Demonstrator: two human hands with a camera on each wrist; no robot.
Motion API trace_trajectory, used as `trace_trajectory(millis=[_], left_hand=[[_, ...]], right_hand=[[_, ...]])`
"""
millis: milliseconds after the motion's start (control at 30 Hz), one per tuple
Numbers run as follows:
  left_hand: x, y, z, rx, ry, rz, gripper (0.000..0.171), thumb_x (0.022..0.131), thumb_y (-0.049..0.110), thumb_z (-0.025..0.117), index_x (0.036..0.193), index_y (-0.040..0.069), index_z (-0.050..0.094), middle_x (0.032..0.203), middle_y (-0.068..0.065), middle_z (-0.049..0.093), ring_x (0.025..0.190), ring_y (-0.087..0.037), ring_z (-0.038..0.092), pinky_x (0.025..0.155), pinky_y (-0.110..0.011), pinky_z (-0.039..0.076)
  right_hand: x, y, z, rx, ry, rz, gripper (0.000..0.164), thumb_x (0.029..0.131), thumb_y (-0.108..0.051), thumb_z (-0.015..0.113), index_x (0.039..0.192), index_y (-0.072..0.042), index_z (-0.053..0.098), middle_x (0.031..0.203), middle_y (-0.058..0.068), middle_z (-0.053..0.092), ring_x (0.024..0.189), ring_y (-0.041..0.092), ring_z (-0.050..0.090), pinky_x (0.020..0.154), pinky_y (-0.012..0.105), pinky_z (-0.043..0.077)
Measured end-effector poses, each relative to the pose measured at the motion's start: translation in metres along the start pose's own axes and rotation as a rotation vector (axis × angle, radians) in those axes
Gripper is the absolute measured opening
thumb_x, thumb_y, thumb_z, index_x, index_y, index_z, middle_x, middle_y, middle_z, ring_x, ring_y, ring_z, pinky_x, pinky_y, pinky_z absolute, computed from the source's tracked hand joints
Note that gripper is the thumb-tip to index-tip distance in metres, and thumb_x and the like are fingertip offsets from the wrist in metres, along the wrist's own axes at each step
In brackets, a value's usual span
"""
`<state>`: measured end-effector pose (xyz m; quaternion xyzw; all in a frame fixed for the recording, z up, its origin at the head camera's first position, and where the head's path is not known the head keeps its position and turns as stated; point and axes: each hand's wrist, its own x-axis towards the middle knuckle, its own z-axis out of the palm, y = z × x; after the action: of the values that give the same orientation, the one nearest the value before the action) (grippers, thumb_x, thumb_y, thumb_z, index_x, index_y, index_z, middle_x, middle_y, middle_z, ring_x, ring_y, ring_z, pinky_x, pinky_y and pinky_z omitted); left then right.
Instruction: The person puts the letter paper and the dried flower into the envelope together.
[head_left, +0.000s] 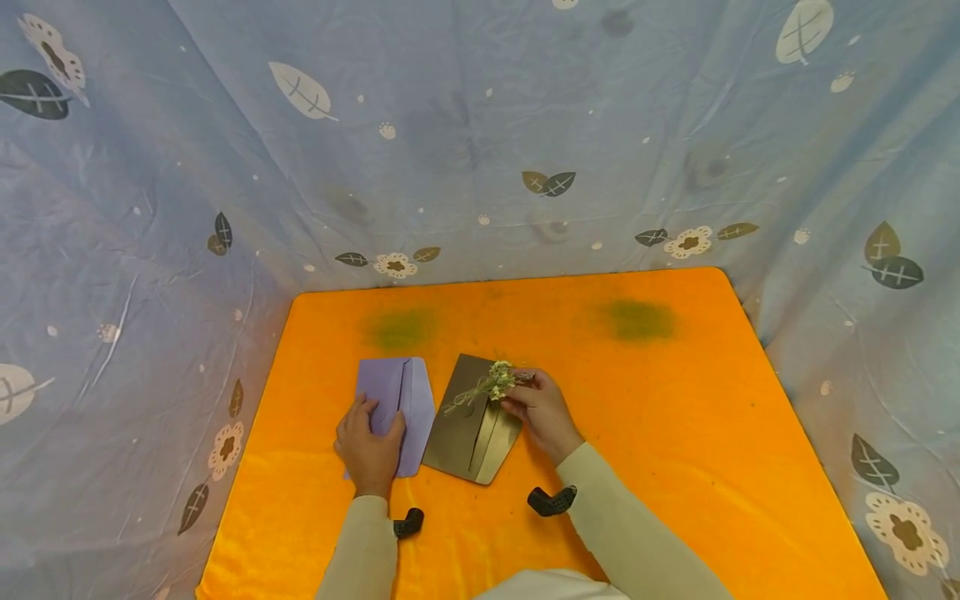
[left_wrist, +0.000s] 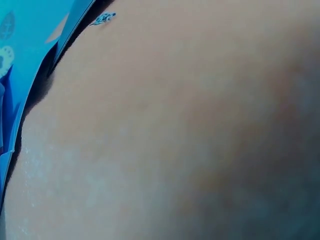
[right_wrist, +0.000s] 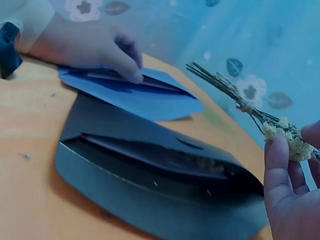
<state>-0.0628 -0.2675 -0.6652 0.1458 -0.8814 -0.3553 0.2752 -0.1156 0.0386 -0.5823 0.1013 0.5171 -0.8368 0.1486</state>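
In the head view my left hand rests on a purple envelope, thumb and fingers spread apart across its front beside the unfolded flap. My right hand pinches a small bunch of dried flowers by its pale yellow heads. The tied stems point left, above a dark brown envelope with a gold-toned inside. The right wrist view shows this brown envelope with its mouth gaping and flap folded back. Beyond it lies the purple envelope, bluish here. Skin fills most of the left wrist view.
Both envelopes lie side by side on an orange cloth-covered table. A pale blue curtain with leaf and flower prints hangs behind and along both sides. Dark wrist devices sit at both sleeves.
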Motion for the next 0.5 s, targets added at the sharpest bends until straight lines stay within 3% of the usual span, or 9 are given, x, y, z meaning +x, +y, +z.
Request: trace_trajectory(millis=[200,500], left_hand=[[0.000,0.000,0.001,-0.003,0.012,0.010,0.045,0.088,0.032,0.088,0.122,0.006,0.074,0.154,-0.012,0.062,0.135,-0.048,0.050,0.106,-0.070,0.029],[0.000,0.001,0.000,-0.015,0.008,0.010,0.045,0.089,0.031,0.089,0.123,0.005,0.074,0.154,-0.012,0.061,0.136,-0.047,0.049,0.106,-0.068,0.028]], right_hand=[[0.007,0.004,0.023,-0.056,-0.084,-0.016,0.033,0.103,0.007,0.061,0.135,0.006,0.056,0.118,0.016,0.059,0.092,0.026,0.068,0.092,0.042,0.061],[0.020,0.017,0.049,-0.168,-0.139,-0.039,0.034,0.100,0.008,0.064,0.134,0.006,0.060,0.117,0.019,0.057,0.091,0.026,0.067,0.092,0.044,0.061]])
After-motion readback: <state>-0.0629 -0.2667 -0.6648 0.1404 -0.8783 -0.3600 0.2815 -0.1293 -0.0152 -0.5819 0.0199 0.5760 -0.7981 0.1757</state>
